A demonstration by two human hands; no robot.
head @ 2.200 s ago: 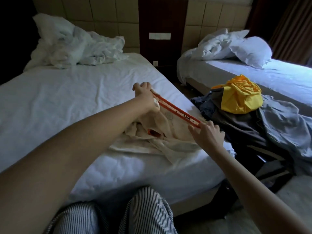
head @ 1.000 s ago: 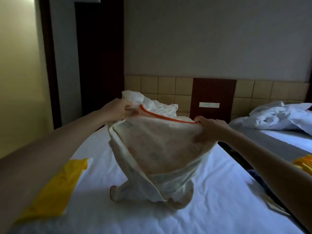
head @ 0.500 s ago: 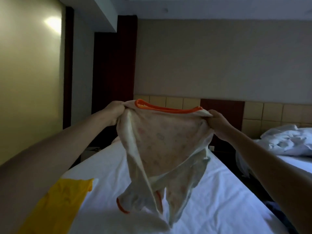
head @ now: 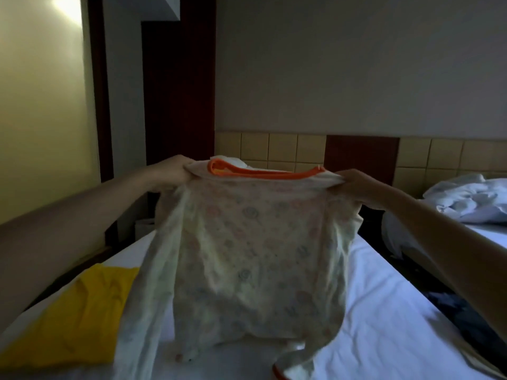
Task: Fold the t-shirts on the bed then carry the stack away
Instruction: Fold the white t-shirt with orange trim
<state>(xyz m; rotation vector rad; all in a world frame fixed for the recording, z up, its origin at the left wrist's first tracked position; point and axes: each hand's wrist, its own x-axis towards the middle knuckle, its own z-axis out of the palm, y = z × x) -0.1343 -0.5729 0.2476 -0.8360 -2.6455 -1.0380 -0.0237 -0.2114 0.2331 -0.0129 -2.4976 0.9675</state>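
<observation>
Far left is a yellowish wall [head: 41, 119] w/ a bright light spot [head: 65, 5] up top. Next to it is a tall dark brown wood part [head: 178, 91]; can't tell if it's a door.

Low on the left, a yellow t-shirt [head: 74, 319] lies flat on the bed [head: 384, 311], on the white sheet, near the bed's left edge. It looks folded.

The left hand [head: 170, 172] is up in the air, arm out front. Its fingers are curled tight round the left shoulder of the pale shirt [head: 255, 256]. The shirt is cream w/ small pink & blue swirls & has an orange neck band [head: 260, 174]. It hangs from both hands, spread wide, over the middle of the bed. Its bottom edge is low by the sheet; can't tell if it touches. The long left sleeve [head: 142, 311] hangs down & covers a bit of the yellow t-shirt's right side. The other sleeve [head: 299, 366] curls down low, w/ an orange cuff [head: 277, 375] at the end.

Behind the neck band a bit of white pillow [head: 233, 160] peeks out. The wall back there has tan squares [head: 282, 149] & a brown wood piece [head: 362, 157].

The right hand [head: 356, 185] grips the shirt's right shoulder, fingers bunched round the cloth.

Far right is a 2nd bed [head: 493, 237] w/ a crumpled white blanket [head: 472, 198]. Dark clothes [head: 452, 314] sit low between the beds, partly hidden by the right arm.
</observation>
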